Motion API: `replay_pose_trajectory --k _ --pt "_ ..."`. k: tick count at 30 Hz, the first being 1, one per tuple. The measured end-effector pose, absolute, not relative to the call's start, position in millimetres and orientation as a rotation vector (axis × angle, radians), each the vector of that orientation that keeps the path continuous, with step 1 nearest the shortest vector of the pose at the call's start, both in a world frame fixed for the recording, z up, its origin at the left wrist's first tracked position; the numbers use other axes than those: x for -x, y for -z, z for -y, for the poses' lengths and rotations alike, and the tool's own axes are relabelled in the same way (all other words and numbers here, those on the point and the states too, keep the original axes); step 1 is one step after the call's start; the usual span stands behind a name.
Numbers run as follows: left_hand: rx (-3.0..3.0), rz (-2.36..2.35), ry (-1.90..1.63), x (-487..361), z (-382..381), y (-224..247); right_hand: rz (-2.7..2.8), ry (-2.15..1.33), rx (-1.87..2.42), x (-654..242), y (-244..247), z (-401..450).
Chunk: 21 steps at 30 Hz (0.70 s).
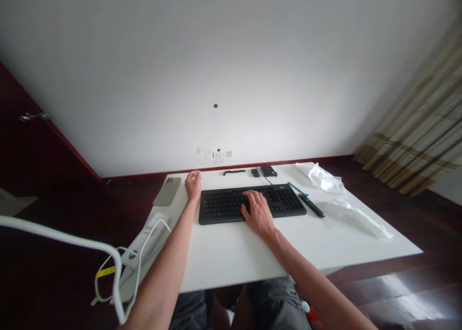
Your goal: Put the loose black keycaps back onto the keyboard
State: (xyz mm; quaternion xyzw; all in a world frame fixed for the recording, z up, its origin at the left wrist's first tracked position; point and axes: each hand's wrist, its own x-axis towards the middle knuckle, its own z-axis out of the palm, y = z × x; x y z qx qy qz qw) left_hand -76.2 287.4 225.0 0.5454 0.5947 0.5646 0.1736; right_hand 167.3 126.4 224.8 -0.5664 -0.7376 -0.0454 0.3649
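Note:
A black keyboard point(220, 207) lies across the middle of the white table. Over its middle keys rests my right hand point(258, 212), fingers spread and touching the keys. My left hand point(194, 185) is raised at the keyboard's upper left corner, its fingers curled together; whatever they may hold is hidden. Behind the keyboard sit a row of loose black keycaps point(234, 172) and, further right, a block of loose keycaps point(268, 171). A slim tool with a black handle point(313, 206) and a blue strip point(298, 189) lie against the keyboard's right end.
At the table's left are a phone point(167, 191), a white power strip point(149, 236) and a looping white cable point(72, 236). Crumpled clear plastic wrap point(325, 178) lies on the right. A wall with sockets point(229, 153) stands behind the table, curtains point(415, 147) to the right.

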Motion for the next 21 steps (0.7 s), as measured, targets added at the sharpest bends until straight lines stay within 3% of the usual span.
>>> replay_pose_trajectory --k 6,11,21 --pt "-1.64 -1.657 -1.37 76.6 -303.0 -216.3 1.907 -0.004 1.439 -168.4 -226.7 -130.2" --pt "-1.58 -1.753 -1.422 76.2 -302.6 -219.6 1.798 -0.083 1.427 -177.7 -235.5 -150.1" --pt "-1.543 -1.68 -1.52 78.2 -304.9 -216.9 2.134 0.079 1.384 -181.0 -250.4 -272.4"
